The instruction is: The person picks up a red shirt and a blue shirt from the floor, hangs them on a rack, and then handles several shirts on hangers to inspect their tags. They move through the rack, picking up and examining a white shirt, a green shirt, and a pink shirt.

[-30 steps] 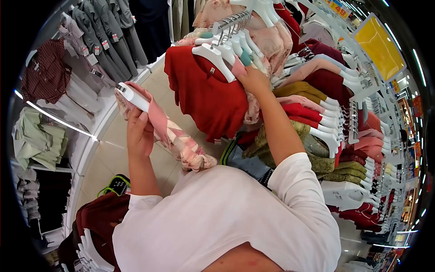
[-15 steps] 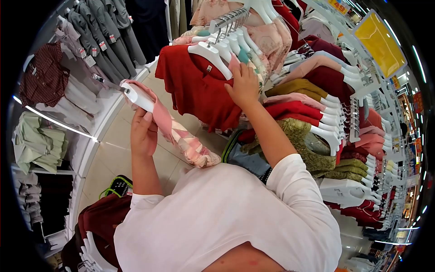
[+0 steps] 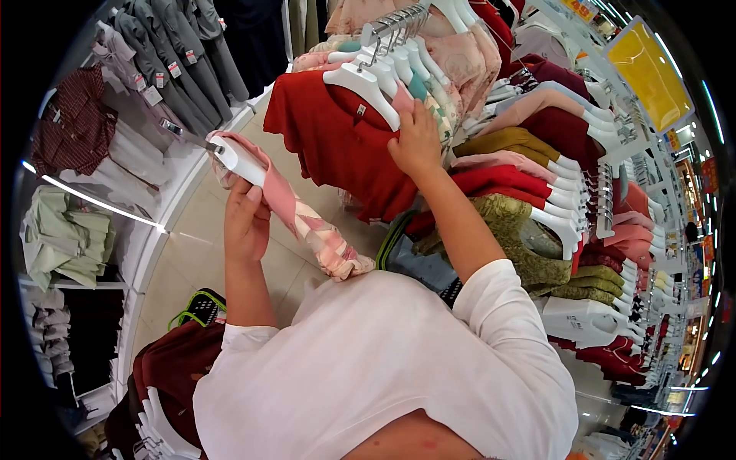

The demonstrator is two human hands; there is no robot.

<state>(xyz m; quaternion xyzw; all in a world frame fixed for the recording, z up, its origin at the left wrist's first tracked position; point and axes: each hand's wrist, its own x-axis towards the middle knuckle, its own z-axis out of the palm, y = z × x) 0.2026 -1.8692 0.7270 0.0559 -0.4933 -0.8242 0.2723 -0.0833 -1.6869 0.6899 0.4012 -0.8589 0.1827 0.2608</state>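
My left hand [image 3: 247, 222] is closed around one end of a white hanger [image 3: 236, 159]. From that hanger hangs a pink garment with a pink and cream patchwork print [image 3: 326, 238], its lower end close to my white top. My right hand [image 3: 418, 142] is at a rack of clothes, its fingers over the shoulder of a pink garment [image 3: 402, 97] and its thumb beside the red top in front. That red top [image 3: 330, 138] hangs on a white hanger [image 3: 366, 86] at the front of the row. My right fingertips are partly hidden among the clothes.
A metal rail [image 3: 395, 23] carries the row of hangers. To the right are more racks with red, pink and green clothes [image 3: 510, 222]. Grey garments [image 3: 165, 61] hang at the upper left. A green-rimmed basket [image 3: 201, 308] stands on the floor near dark red clothing [image 3: 172, 372].
The view has shifted slightly. My left hand and its hanger sit a little further right and lower in view. My right hand stays at the same spot on the rack.
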